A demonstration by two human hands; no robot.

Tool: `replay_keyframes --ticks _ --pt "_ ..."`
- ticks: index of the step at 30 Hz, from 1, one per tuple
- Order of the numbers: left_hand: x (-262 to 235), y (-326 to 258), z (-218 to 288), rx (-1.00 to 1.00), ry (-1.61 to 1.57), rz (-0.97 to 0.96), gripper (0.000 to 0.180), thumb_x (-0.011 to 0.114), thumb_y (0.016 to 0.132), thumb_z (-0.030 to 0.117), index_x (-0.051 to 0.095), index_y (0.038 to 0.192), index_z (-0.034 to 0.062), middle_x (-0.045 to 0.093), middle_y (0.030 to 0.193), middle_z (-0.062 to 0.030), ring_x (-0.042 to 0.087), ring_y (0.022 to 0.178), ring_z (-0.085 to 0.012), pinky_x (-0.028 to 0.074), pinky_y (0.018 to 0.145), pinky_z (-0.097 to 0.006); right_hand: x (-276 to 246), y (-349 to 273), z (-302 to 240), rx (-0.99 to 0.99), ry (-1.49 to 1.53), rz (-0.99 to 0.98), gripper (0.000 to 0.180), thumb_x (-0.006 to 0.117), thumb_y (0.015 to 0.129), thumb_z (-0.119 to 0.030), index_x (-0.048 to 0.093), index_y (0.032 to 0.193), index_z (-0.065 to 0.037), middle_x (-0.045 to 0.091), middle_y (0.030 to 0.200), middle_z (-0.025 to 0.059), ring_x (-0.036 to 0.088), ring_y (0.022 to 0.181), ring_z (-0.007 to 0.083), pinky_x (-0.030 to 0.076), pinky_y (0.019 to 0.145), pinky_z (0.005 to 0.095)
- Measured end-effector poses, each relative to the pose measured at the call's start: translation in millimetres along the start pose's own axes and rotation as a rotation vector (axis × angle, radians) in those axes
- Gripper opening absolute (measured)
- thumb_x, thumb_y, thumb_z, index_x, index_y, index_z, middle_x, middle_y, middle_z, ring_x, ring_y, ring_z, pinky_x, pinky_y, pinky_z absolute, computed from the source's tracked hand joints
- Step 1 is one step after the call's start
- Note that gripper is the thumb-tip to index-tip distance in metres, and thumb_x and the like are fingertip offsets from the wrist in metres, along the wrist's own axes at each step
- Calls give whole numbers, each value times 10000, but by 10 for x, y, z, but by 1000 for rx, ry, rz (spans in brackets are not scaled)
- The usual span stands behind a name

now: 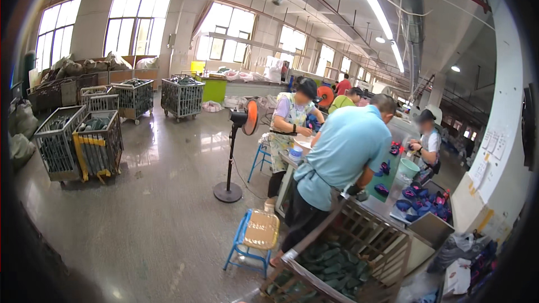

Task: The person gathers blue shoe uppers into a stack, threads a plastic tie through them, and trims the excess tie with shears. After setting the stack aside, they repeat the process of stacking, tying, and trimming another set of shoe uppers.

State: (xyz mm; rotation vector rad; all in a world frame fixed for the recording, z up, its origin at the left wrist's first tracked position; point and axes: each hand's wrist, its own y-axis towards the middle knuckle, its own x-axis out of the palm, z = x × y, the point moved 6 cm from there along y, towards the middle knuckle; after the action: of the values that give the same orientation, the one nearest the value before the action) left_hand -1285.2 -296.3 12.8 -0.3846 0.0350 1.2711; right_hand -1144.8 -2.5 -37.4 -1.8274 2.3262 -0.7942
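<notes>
Neither my left hand nor my right hand shows anywhere in the picture. Closest to me stands a slatted metal cage cart (368, 227), with many dark green shoe lasts (331, 266) heaped inside. A co-worker in a light blue shirt (348, 146) bends over the worktable just beyond it; a dark last-like piece is near that person's right hand. Blue and pink shoes (421, 202) lie piled at the near end of the table, and a few more sit along its green top (384, 177).
A blue stool (257, 230) with a cardboard-covered seat stands left of the cart. Behind it is a black pedestal fan (227, 191) with an orange front. Several cage carts (98, 140) occupy the far left. Other people work along the table. Grey bags (457, 249) lie at right.
</notes>
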Motion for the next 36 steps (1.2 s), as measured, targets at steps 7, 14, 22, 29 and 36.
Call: replay_keyframes --ticks 7,14,22,29,36 --pt "-98 2145 330 -31 55 105 272 514 886 198 593 774 -36 539 611 -6 501 558 -114 436 527 -269 -532 1865 -736 -39 211 112 230 500 819 -163 552 608 -89 594 586 37 470 450 88 316 394 210" --pt "-125 3700 815 42 115 181 326 501 887 229 537 670 -12 484 588 -3 413 574 -90 358 502 -278 -1199 3952 -1868 -146 117 182 235 475 813 -168 531 605 -73 531 505 43 454 407 116 323 369 242" --pt "535 6073 -871 -521 318 -451 243 532 863 229 640 917 17 634 831 -99 569 782 -123 447 697 -232 -1728 6034 -2510 -4 -148 82 237 528 779 -172 536 569 -61 522 475 47 455 393 138 338 385 275" --pt "1438 8494 -52 -479 486 -668 196 487 862 176 609 846 22 600 873 -134 555 805 -193 457 707 -311 -2454 6589 -3946 274 -492 243 258 534 748 -198 622 659 27 607 558 136 545 420 220 416 395 332" --pt "2741 10745 1256 -420 387 -699 148 496 830 164 589 812 50 577 808 -134 525 728 -216 446 674 -314 -3467 7946 -4223 361 -252 445 208 554 769 -172 607 710 19 612 596 156 503 380 211 361 312 326"
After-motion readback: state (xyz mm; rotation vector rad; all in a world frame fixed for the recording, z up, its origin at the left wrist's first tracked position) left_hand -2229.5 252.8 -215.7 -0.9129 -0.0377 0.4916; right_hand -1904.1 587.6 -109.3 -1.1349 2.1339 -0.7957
